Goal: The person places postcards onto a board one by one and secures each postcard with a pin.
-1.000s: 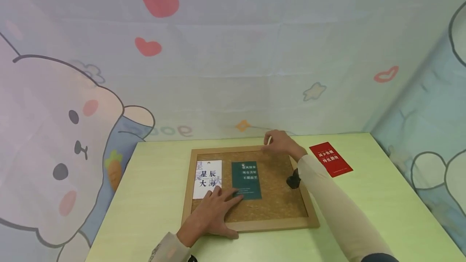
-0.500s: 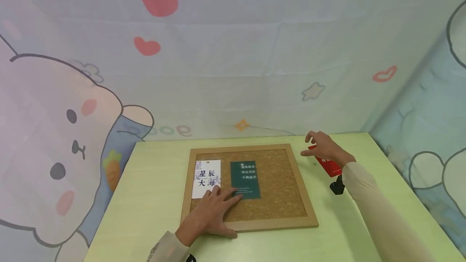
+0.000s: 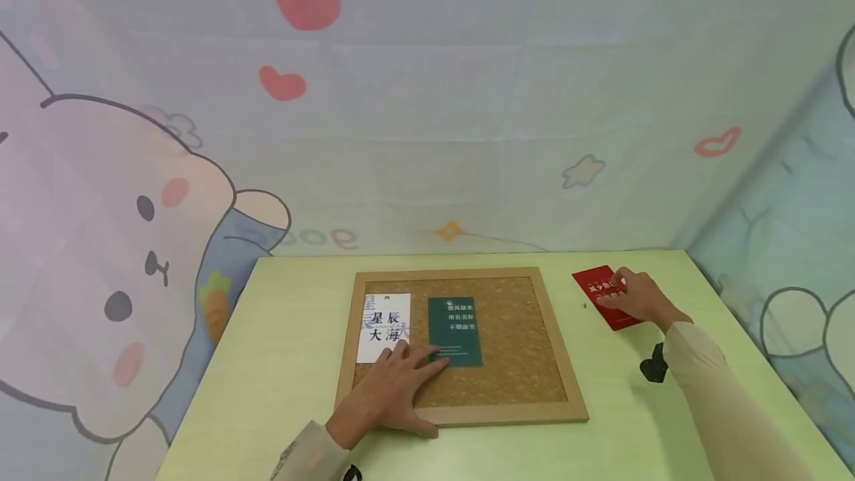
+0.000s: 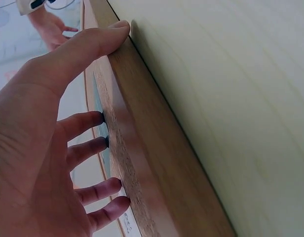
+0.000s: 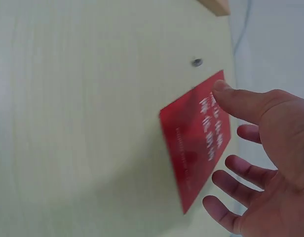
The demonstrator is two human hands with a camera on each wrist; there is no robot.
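My left hand [image 3: 394,392] rests on the framed cork board [image 3: 521,362] with spread fingers. Its thumb lies along the front wooden edge, while its fingertips reach the lower parts of a white card [image 3: 374,351] and a green card [image 3: 454,336]. Both cards lie on the cork, each with a small pin near its top. Right of the board, my right hand [image 3: 643,297] is over a red card [image 3: 594,286] with white lettering. In the right wrist view its thumb overlaps the card near one corner, and the other fingers are loosely bent and spread along the side.
A small metallic tack [image 5: 197,62] lies on the pale table [image 3: 287,362] between the board and the red card. Behind the table hangs a printed cloth backdrop [image 3: 427,132] with hearts and a cartoon bear, and cloth also borders the right side.
My right hand has moved right from the board's far edge to the red card. The left hand has stayed on the board, and the view has shifted slightly.
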